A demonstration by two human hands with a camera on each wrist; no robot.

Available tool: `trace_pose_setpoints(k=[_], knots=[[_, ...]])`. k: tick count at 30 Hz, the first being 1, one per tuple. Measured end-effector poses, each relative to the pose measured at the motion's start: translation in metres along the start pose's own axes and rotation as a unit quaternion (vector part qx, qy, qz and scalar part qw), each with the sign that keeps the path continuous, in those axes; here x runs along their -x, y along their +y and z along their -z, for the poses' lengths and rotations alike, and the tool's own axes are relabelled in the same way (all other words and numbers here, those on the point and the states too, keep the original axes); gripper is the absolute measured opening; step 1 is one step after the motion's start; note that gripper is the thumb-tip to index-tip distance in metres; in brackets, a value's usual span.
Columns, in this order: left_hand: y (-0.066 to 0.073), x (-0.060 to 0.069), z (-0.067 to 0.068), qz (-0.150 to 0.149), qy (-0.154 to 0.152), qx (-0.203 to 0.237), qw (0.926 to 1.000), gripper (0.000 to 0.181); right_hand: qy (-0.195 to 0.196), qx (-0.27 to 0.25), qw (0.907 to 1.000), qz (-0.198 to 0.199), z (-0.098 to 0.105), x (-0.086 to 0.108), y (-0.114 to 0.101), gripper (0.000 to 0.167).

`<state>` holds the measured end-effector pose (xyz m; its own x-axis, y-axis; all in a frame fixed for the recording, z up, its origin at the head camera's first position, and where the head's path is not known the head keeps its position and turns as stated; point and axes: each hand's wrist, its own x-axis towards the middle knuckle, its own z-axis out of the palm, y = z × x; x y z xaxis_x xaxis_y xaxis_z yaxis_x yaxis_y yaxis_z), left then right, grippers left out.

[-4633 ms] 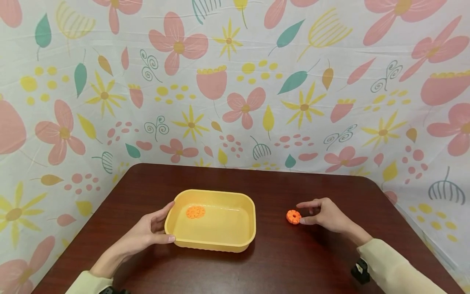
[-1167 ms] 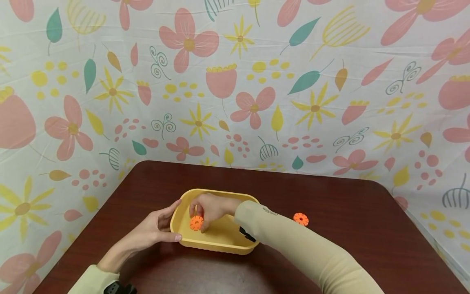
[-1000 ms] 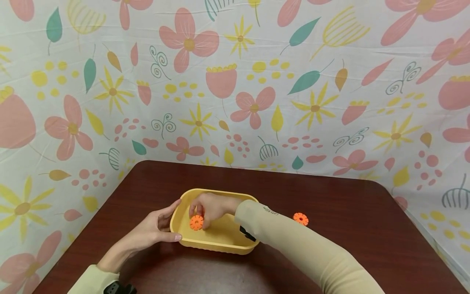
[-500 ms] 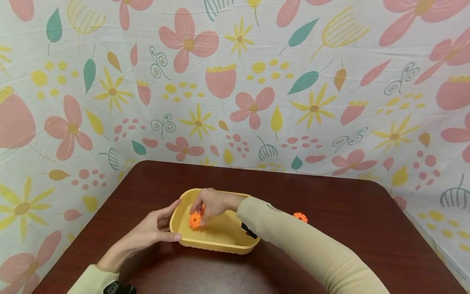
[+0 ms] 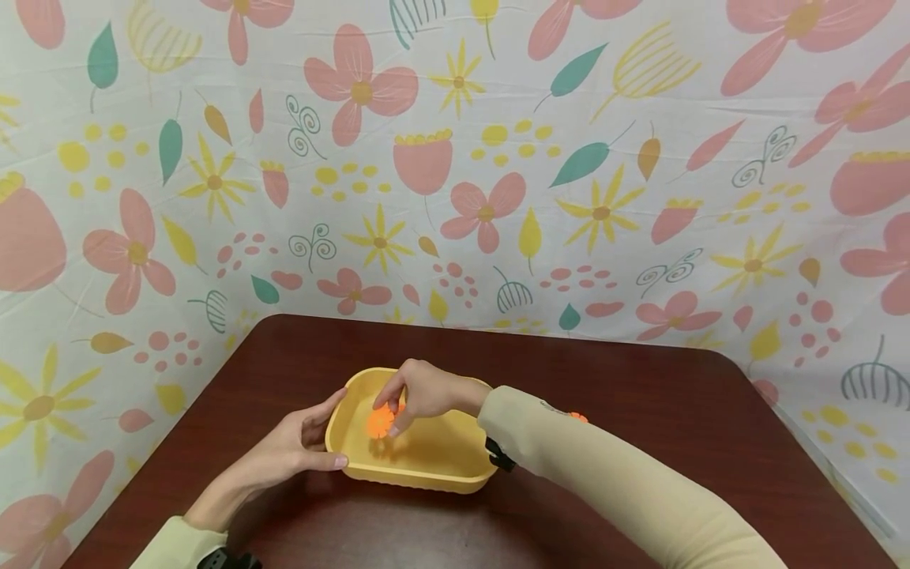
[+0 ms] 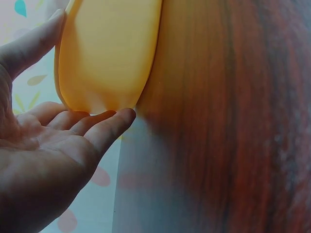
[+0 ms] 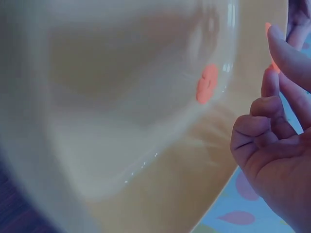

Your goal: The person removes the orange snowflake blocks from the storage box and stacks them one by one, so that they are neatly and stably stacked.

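Note:
My left hand point(image 5: 298, 442) holds the left end of a yellow plastic box point(image 5: 426, 480), thumb at one corner and fingers at the other. The left wrist view shows the fingertips against the wall of the box point(image 6: 109, 53). Over the box, my right hand point(image 5: 426, 391) pinches an orange notched disc point(image 5: 380, 423), raised a little above the floor. In the right wrist view the held disc point(image 7: 274, 63) is mostly hidden behind thumb and fingers. Another orange piece point(image 7: 207, 83) lies on the box floor, largely covered by my hand in the head view.
One more orange disc point(image 5: 579, 416) lies on the dark red-brown table point(image 5: 640, 379), mostly hidden by the right sleeve point(image 5: 597, 450). Behind the table hangs a white cloth point(image 5: 483, 300) printed with flowers and leaves.
My right hand went from the disc on the table to the box, gripped a disc there, and has lifted it slightly. My left hand stays on the box.

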<state>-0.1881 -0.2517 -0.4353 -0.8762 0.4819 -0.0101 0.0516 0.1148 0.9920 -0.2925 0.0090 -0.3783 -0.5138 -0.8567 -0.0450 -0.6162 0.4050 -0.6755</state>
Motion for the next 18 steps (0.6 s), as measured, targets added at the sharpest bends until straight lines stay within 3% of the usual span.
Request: trace_pose_setpoints(k=[18], knots=[[0.001,0.001,-0.001,-0.006,0.011,-0.013,0.9998,0.104,0.074,-0.044,0.9962,-0.015,0.008,0.048,0.003,0.038]])
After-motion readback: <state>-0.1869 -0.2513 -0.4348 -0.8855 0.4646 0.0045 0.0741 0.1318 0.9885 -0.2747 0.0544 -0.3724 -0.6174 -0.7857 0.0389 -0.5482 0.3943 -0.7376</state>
